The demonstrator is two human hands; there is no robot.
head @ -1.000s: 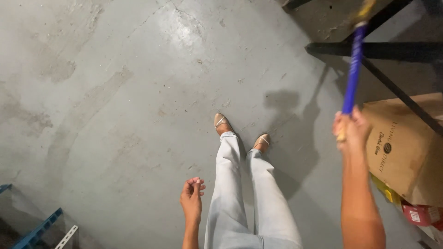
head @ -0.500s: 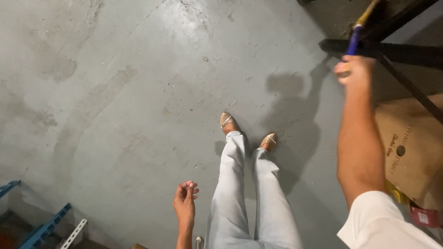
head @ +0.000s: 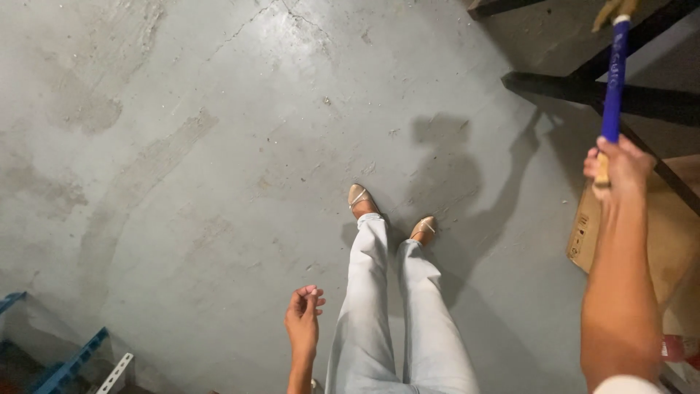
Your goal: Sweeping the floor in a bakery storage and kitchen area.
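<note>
My right hand is closed around a long stick with a blue sleeve and a wooden end, held upright at the right side of the view. My left hand hangs low beside my leg with its fingers loosely curled and nothing in it. Between the hands are my legs in pale trousers and my feet in tan sandals on the grey concrete floor.
A black metal rack frame crosses the upper right. A brown cardboard box sits below it on the right. Blue plastic pieces lie at the bottom left corner. A red item shows at the lower right edge.
My right hand with the stick rose toward the rack, then came back down a little. The view has tilted slightly. My left hand stays low at my side.
</note>
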